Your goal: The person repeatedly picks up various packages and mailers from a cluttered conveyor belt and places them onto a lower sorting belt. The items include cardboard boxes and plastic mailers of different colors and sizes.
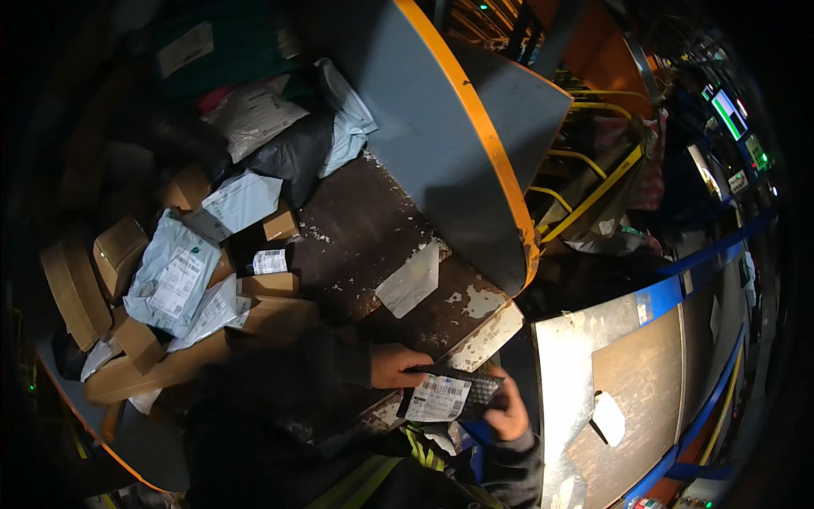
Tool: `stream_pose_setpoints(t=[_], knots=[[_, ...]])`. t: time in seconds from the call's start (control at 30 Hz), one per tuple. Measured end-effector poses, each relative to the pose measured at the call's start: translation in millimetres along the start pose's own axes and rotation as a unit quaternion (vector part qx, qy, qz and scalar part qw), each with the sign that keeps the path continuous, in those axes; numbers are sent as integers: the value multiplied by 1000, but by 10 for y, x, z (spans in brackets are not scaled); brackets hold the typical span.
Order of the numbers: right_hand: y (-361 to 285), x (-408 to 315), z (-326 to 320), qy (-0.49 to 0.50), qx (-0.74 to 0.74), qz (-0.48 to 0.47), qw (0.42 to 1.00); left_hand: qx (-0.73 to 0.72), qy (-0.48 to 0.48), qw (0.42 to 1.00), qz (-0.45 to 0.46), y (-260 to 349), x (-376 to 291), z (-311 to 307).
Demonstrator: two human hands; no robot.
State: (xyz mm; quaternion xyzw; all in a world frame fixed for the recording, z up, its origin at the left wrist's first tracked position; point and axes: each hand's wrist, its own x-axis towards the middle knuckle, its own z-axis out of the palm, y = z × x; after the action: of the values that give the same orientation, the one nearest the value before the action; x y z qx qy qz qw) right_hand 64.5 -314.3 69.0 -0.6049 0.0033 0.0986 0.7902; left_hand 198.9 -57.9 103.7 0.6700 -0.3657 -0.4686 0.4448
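Between my two hands is a black plastic mailer (475,407) with a white printed label (439,397) facing up. My left hand (398,367) pinches its upper left edge, thumb and fingers closed on it. At the opposite end my right hand (510,410) grips the mailer's right side and looks slightly blurred. The mailer is held above the near edge of a worn brown sorting surface (356,235). To the left lies a heap of parcels, among them a pale blue poly mailer (172,273) and a long cardboard box (159,375).
A grey panel with an orange edge (489,137) rises beyond the surface. A loose white sheet (410,280) lies on the brown surface. On the right stand yellow metal bars (591,191), a scuffed metal-edged panel (629,382) with a blue rail, and a lit screen (729,114).
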Motion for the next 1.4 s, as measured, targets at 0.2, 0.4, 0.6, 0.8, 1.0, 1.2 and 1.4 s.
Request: stream_pose_setpoints(t=[0.2, 0.4, 0.6, 0.8, 1.0, 1.2, 1.4], knots=[[450, -1, 328, 201, 4, 112, 973, 328, 537, 757, -174, 267, -935, -976], [844, -108, 129, 222, 6, 159, 962, 414, 643, 538, -355, -1216, -3432, -1843], [874, -220, 285, 128, -30, 194, 972, 536, 599, 560, -199, -987, -2061, -1030], [844, -660, 107, 121, -72, 172, 975, 560, 519, 538, -356, -930, -1829, -786], [321, -1289, -821, 271, -123, 134, 945, 512, 469, 499, -519, -733, -2146, -914], [500, -2553, -3046, 656, -90, 68, 746, 472, 689, 501, -227, 62, -1467, 140], [453, -1787, -2224, 572, -480, -124, 653, -262, 563, 776, 111, 563, -737, 1248]])
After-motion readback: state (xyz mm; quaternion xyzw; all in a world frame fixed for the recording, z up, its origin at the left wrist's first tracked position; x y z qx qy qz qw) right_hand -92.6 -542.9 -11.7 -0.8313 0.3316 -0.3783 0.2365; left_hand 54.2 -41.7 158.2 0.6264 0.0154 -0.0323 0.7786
